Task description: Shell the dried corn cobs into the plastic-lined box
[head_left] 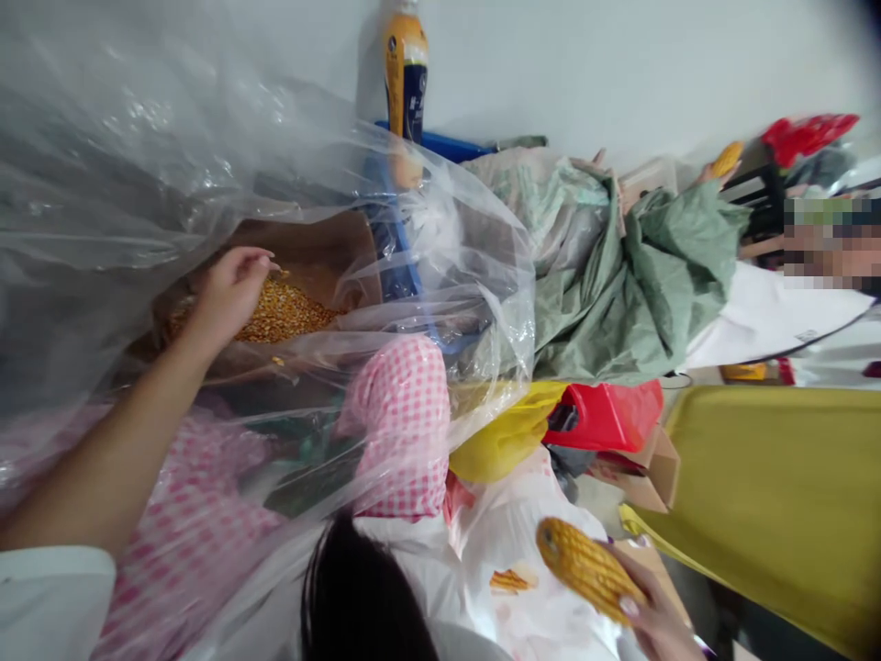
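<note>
We see pink-and-white gingham on our trousers [403, 431], golden yellow on the corn kernels [279, 312] and corn cob [588, 569], sage green on the woven sack [640, 285], and bright red on the plastic bag [606, 418].

Loose yellow corn kernels [282, 312] heaped @ 9 o'clock; yellow corn cob [588, 569], kernels on, in hand [657, 620] @ 5 o'clock.

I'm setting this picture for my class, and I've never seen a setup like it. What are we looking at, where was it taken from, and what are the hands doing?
This is one picture from a camera worn on a person's head, so it shows their own bare hands, tilted sideways. The left hand is at loose corn kernels in a brown container, behind clear plastic sheeting. The right hand holds a dried corn cob. Pink gingham cloth lies between them.
</note>
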### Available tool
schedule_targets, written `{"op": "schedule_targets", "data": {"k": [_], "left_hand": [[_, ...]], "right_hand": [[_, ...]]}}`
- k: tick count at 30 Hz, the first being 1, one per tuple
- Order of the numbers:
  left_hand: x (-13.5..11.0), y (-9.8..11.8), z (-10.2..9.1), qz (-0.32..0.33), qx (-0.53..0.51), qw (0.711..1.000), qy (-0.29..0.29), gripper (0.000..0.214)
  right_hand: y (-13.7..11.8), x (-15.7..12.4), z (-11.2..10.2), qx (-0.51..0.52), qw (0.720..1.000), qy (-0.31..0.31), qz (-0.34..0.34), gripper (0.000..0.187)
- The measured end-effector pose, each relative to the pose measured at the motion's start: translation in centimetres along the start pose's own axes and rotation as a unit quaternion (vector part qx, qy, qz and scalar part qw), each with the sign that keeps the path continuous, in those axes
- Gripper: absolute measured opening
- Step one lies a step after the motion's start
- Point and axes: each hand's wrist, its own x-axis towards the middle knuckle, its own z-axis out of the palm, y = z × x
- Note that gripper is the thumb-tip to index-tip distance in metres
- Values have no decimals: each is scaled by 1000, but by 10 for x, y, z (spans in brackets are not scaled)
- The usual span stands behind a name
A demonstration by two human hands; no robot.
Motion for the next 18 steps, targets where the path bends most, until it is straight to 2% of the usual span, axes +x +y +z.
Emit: {"op": "schedule_targets", "data": {"k": [1, 2, 5, 8, 11, 12, 14, 16, 18], "left_hand": [[-2, 0, 1, 0, -9, 1000, -11, 26], [-3, 1, 2, 2, -19, 1000, -24, 26], [-10, 11, 1, 10, -71, 995, -71, 25], [-17, 25, -8, -31, -135, 979, -151, 38], [-20, 33, -21, -87, -172, 951, -241, 53], [-20, 33, -25, -97, -164, 949, -251, 53], [-18, 30, -32, -121, -127, 957, -233, 49], [-14, 28, -38, -156, -84, 964, -196, 46], [-11, 29, -42, -199, -52, 965, -164, 45]], "right_hand": [[-20, 12, 17, 11, 999, -27, -40, 49], [-43, 23, 39, 4, 994, -80, -78, 47], [-125, 44, 121, 6, 965, -190, -182, 48], [-206, 49, 210, -28, 901, -343, -265, 41], [-270, 49, 289, -85, 838, -441, -311, 34], [-287, 50, 313, -98, 823, -466, -308, 34], [-309, 54, 353, -113, 796, -521, -286, 38], [-318, 60, 383, -105, 788, -555, -244, 48], [-317, 67, 402, -78, 796, -568, -193, 63]]}}
